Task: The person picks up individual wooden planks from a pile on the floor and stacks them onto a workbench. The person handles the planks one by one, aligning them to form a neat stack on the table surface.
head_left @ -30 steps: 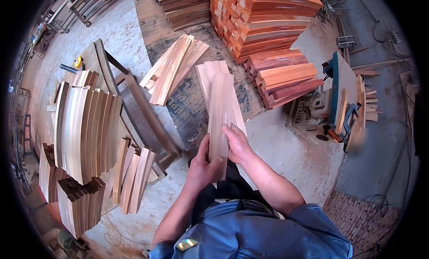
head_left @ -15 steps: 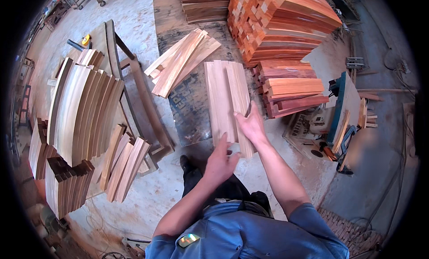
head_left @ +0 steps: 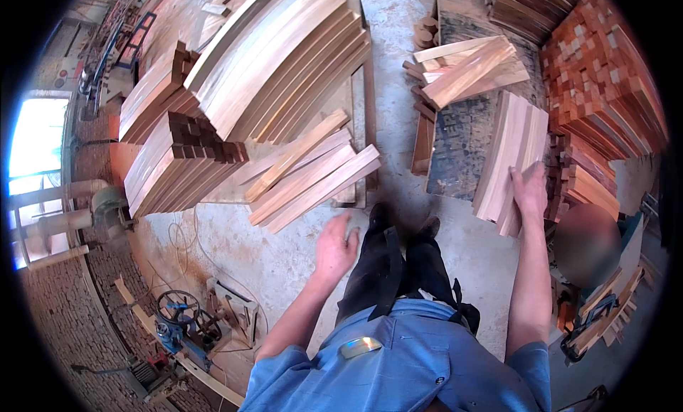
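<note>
My right hand [head_left: 530, 193] grips the near end of a bundle of curved pale wooden slats [head_left: 512, 145], held out to my right. My left hand [head_left: 334, 247] hangs free in front of me, fingers loosely curled and holding nothing. It is nearest a small pile of loose slats [head_left: 313, 174] lying on the concrete floor just ahead of it. My dark shoes [head_left: 402, 227] show between the two hands.
Large stacks of curved slats [head_left: 277, 63] and a block-ended bundle [head_left: 178, 163] fill the left. Reddish wood stacks [head_left: 605, 92] stand at right, more slats [head_left: 469, 67] on a dark mat [head_left: 455, 149] ahead. Machinery [head_left: 185, 327] sits lower left, a blue tool [head_left: 597, 319] at right.
My left hand has let go of the slat bundle and dropped toward me. The right hand alone now carries the bundle to the right, and my view has swung left toward the big stacks.
</note>
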`<state>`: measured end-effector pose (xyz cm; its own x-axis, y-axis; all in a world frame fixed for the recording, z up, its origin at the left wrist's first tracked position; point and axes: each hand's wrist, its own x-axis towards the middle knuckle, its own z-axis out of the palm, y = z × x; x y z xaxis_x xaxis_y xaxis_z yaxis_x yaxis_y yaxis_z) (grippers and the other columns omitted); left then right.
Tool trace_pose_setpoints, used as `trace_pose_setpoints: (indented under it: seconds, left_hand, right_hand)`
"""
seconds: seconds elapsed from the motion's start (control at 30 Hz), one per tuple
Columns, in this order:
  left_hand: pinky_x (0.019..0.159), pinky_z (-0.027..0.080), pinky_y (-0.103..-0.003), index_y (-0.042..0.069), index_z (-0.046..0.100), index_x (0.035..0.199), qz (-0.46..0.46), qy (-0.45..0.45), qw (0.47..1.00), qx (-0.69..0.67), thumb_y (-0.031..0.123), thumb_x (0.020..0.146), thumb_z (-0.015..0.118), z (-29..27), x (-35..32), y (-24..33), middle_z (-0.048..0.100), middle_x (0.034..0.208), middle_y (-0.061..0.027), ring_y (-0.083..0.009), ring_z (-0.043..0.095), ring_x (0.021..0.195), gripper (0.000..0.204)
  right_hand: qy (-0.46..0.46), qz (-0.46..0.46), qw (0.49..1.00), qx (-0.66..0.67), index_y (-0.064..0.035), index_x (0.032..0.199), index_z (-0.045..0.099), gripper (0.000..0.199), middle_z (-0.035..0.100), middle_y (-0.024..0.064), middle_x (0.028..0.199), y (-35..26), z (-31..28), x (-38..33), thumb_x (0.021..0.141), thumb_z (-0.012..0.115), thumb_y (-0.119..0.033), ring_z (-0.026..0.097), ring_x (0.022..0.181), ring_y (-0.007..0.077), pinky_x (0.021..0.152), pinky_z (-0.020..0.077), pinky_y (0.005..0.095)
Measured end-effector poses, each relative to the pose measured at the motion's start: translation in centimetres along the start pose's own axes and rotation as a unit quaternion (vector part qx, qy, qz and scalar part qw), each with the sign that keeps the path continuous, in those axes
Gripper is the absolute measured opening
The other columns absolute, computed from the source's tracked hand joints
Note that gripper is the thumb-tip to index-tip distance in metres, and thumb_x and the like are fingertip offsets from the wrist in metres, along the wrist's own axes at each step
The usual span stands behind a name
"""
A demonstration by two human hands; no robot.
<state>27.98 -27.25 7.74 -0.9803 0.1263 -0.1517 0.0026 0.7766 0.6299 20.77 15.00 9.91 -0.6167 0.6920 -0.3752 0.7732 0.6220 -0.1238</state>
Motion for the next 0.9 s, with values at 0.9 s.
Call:
trace_pose_setpoints:
  seconds: [0.9]
  left_hand:
    - [0.083, 0.051, -0.039, -0.004, 0.054, 0.112, -0.066, -0.059, 0.983, -0.161, 0.019, 0.075, 0.08, 1.5, 7.9, 11.5, 0.064, 0.102, -0.0208, -0.029, 0.064, 0.093, 0.051]
  right_hand:
    - [-0.278, -0.309, 0.826, 0.381, 0.0025, 0.148, 0.024, 0.087, 0.058, 0.0304, 0.126, -4.6, 5.6, -18.1, 0.082, 0.074, -0.023, 0.06, 0.118, 0.0412, 0.098, 0.0499, 0.0441]
